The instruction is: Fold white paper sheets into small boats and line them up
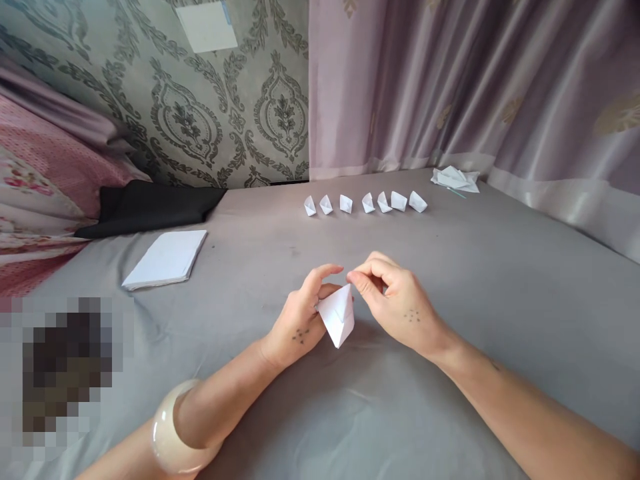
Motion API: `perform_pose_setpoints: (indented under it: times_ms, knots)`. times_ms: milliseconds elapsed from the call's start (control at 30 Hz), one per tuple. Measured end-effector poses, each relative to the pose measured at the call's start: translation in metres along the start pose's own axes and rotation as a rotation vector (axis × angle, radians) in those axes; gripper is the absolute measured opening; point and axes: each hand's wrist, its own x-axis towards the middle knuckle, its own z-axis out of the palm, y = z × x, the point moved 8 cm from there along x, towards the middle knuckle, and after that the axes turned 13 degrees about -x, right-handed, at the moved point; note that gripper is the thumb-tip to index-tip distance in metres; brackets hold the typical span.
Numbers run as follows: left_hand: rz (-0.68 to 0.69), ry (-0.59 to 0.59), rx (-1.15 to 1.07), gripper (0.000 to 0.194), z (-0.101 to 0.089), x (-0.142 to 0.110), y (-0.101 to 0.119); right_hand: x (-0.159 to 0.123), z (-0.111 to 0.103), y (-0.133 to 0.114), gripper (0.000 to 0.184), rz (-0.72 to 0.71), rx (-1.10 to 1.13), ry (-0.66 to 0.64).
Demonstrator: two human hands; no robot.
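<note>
Left hand [301, 317] grips the folded paper [338, 319] from its left side, raised over the grey sheet [250, 253], well in from the far edge; probably steadies it, top corner free. Right hand [403, 303] pinches thumb to finger at that corner; can't tell if paper's caught. Seven folded pieces [346, 204] line the far edge, likely parked clear. Paper stack [167, 259] toward left edge.

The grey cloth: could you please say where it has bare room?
Bare: between the paper stack and left hand; right of the right hand, toward the curtain. Crowded: the row of folded papers and around the held paper.
</note>
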Motion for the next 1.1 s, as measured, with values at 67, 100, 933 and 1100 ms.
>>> perform_pose_setpoints:
  times_ms: [67, 100, 933, 1100]
  knots:
    - [-0.022, 0.008, -0.067, 0.046, 0.001, 0.001, -0.002, 0.001, -0.003, 0.000, 0.023, -0.005, -0.031, 0.026]
    - [-0.024, 0.026, -0.096, 0.047, 0.000, 0.002, -0.002, 0.001, -0.002, 0.001, 0.024, 0.025, -0.007, 0.004]
    - [-0.520, -0.069, -0.857, 0.031, 0.008, 0.004, -0.023, 0.004, 0.015, 0.032, 0.026, 0.286, 0.156, -0.272]
    - [-0.599, -0.056, -0.727, 0.031, 0.011, 0.000, -0.026, 0.002, 0.022, 0.027, 0.026, 0.264, 0.194, -0.311]
